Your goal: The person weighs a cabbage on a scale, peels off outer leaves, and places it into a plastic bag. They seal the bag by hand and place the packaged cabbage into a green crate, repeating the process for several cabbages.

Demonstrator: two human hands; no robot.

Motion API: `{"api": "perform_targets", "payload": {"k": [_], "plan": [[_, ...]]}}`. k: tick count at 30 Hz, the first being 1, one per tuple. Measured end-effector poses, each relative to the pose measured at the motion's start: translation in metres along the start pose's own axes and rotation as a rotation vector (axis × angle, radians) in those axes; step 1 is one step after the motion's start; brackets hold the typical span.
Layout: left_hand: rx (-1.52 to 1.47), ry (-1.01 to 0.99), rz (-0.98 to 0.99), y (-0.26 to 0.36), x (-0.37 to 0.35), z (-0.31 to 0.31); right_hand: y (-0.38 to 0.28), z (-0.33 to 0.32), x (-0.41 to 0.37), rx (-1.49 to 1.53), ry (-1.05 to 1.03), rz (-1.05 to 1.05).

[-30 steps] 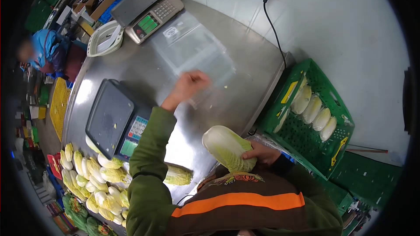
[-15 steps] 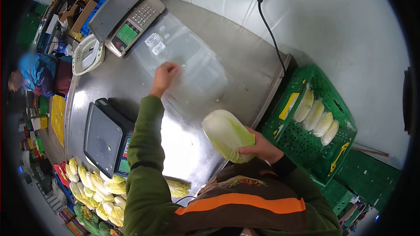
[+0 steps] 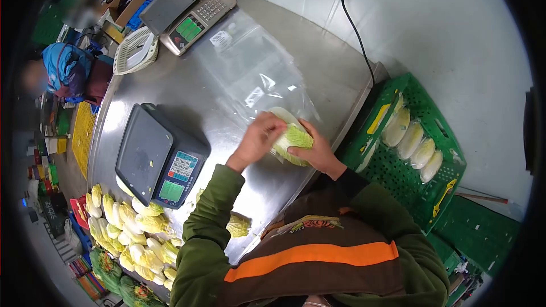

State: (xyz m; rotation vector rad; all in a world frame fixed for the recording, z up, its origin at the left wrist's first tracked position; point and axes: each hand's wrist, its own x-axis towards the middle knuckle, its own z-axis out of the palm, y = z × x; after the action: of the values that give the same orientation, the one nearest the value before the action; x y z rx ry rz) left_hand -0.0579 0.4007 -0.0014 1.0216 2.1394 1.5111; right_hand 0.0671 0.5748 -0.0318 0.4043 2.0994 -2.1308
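A pale green and white napa cabbage (image 3: 297, 140) is at the table's front right, its far end against or inside the mouth of a clear plastic bag (image 3: 272, 92). My right hand (image 3: 319, 152) is wrapped round the cabbage's near right side. On its left side, my left hand (image 3: 259, 137) is closed in a pinch on the bag's edge by the cabbage. Fingers partly hide where plastic and cabbage meet. Beyond lie more flat clear bags (image 3: 236, 51), with white labels.
Two scales, one silver (image 3: 196, 14) and one black (image 3: 162, 156), stand on the steel table (image 3: 128, 94). A green crate (image 3: 398, 185) at right holds several wrapped cabbages. More cabbages (image 3: 133, 227) are piled lower left. A white basket (image 3: 136, 51) and a person (image 3: 71, 71) are upper left.
My left hand has come down from the flat bags to the cabbage, drawing a bag's mouth with it. The cabbage has moved away from my body. The view has shifted slightly.
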Motion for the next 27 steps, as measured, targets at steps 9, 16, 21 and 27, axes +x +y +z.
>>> {"api": "perform_targets", "payload": {"k": [9,16,21,27], "plan": [[-0.009,-0.394,0.296,0.043,-0.072,0.038,0.033,0.048,-0.028,0.611,0.185,-0.036],[0.133,0.312,-0.492,0.03,-0.166,0.073,0.029,0.066,-0.033,0.737,0.168,0.163],[0.161,0.469,-0.66,0.022,-0.193,0.072,0.042,0.095,-0.032,0.765,0.105,0.26],[0.339,0.337,-0.65,-0.006,-0.265,0.092,0.074,0.133,0.014,0.703,0.098,0.214]]}}
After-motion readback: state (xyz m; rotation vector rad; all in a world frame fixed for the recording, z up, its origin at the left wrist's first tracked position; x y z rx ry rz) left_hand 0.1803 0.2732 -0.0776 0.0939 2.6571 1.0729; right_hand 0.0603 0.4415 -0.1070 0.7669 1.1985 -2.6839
